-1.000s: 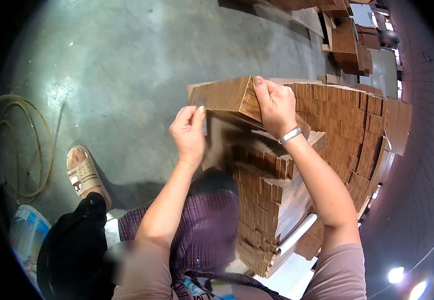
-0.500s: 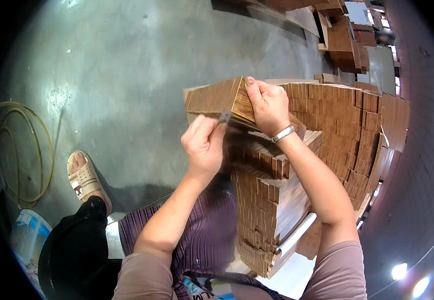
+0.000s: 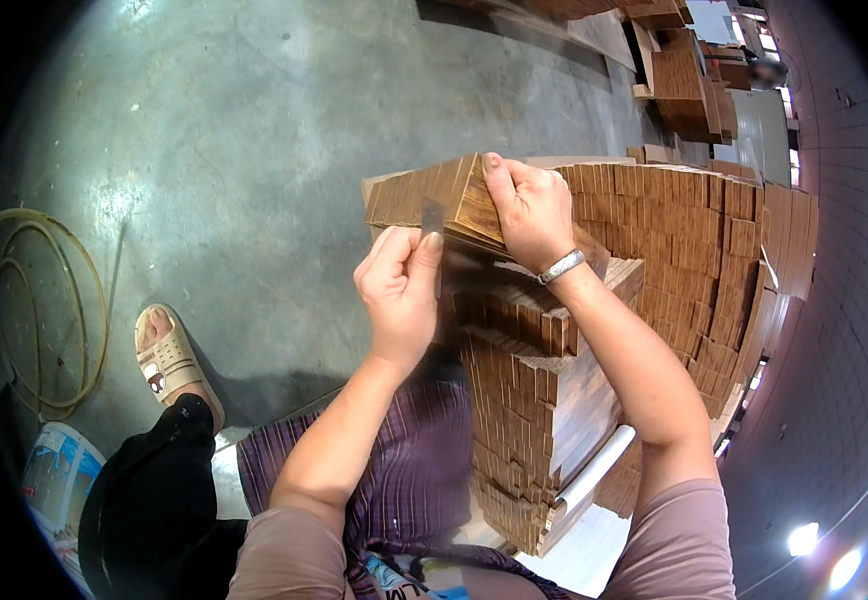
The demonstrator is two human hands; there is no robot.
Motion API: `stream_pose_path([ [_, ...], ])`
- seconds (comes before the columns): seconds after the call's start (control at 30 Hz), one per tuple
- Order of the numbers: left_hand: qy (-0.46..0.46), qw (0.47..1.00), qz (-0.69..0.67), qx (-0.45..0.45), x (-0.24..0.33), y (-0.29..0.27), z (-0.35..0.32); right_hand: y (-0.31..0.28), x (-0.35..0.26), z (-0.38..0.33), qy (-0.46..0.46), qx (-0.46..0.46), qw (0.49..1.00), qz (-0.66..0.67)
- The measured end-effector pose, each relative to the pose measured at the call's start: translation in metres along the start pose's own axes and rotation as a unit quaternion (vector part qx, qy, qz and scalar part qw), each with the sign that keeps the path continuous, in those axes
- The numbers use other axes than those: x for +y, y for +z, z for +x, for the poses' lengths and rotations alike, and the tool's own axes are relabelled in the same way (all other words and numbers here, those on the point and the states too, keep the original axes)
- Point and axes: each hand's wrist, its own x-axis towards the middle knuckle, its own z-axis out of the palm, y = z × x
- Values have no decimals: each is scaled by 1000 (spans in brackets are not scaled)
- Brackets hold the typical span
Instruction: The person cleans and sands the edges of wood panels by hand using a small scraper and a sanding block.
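A small, flat grey blade [image 3: 434, 214] is pinched between the thumb and fingers of my left hand [image 3: 396, 290]. It lies against the edge of a bundle of brown wood-grain strips [image 3: 394, 199]. Across the top of that bundle, my right hand [image 3: 536, 218] grips with its thumb along the upper edge; a silver bracelet [image 3: 562, 266] circles that wrist. The bundle is tilted, and its underside is in shadow. Below it stands a tall stack of similar strips [image 3: 509, 420], with a white roll [image 3: 596, 466] lying beside it.
A long curved row of stacked strips [image 3: 654, 240] fills the right side. More brown boards [image 3: 689, 85] are piled at the far right. A coiled hose [image 3: 94, 300] lies on the grey floor at left, near a bucket [image 3: 59, 475]. Purple striped cloth [image 3: 409, 460] covers my lap.
My left hand and the blade have shifted slightly left, and the blade now points more upward against the strips. The right hand and bundle have moved a little left too.
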Motion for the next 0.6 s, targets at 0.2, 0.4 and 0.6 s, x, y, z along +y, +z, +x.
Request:
stream_pose_path([
  [0.2, -56, 998, -10, 13, -20, -10, -3, -2, 1, 5, -25, 10, 1000, 4],
  [0.4, -132, 991, -22, 21, -47, -18, 1, 2, -4, 2, -24, 9, 999, 19],
  [0.6, 10, 1000, 1, -7, -8, 0, 1, 0, 4, -1, -20, 10, 999, 36],
])
